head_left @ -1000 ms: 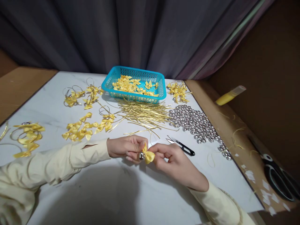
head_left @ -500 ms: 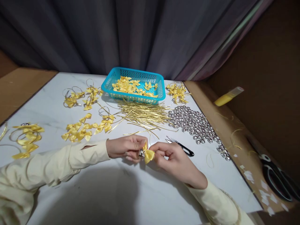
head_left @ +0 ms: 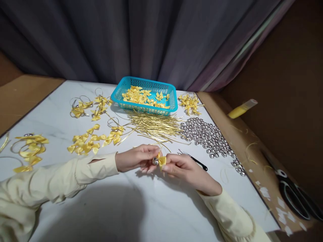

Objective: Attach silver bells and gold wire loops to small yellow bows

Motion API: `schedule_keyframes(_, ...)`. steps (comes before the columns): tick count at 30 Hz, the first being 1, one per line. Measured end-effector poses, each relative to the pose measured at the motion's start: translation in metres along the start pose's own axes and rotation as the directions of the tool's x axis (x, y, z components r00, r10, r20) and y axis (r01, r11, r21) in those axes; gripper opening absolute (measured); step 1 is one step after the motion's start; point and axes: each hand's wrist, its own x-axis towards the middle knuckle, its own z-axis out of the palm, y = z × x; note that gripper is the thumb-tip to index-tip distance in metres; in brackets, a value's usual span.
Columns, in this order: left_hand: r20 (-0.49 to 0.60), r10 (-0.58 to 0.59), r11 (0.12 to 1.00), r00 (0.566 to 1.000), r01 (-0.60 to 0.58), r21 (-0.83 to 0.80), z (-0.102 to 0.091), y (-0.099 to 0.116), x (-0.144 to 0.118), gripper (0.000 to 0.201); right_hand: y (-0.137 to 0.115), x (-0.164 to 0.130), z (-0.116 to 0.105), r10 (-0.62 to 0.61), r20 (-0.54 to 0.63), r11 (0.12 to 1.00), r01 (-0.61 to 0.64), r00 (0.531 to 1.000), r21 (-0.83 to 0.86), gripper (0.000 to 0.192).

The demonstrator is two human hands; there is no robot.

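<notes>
the left hand (head_left: 136, 157) and right hand (head_left: 181, 166) now pinch closer around the yellow bow (head_left: 162, 160) and its silver bell (head_left: 155, 161), just above the white table (head_left: 141, 208); less ribbon shows than a second ago, so the fastening looks nearly done.

Two arms in cream sleeves reach inward over the table. The left hand (head_left: 137, 158) and right hand (head_left: 185, 168) meet at centre, fingertips pinched together, knuckles up, wrists low.
</notes>
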Motion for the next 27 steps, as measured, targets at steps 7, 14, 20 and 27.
schedule_keyframes(7,0.038,0.021,0.997,0.999,-0.018,-0.075,0.006,-0.001,0.0,0.04,-0.001,0.001,0.003,-0.171,0.012,0.958,0.169,0.985,-0.233,0.03)
schedule_keyframes(14,-0.122,0.061,0.995,0.991,-0.051,0.085,0.005,0.003,0.0,0.042,-0.001,-0.001,-0.002,-0.097,-0.008,0.975,0.093,0.995,-0.204,0.028)
schedule_keyframes(20,-0.219,0.167,0.933,0.961,-0.082,0.35,0.006,0.001,0.001,0.043,-0.002,0.0,-0.005,-0.025,-0.124,0.939,-0.019,0.992,-0.344,0.035)
schedule_keyframes(27,-0.198,0.199,0.918,0.96,-0.111,0.381,0.011,0.001,-0.001,0.031,-0.004,0.002,-0.01,-0.001,-0.149,0.977,-0.03,0.989,-0.209,0.038)
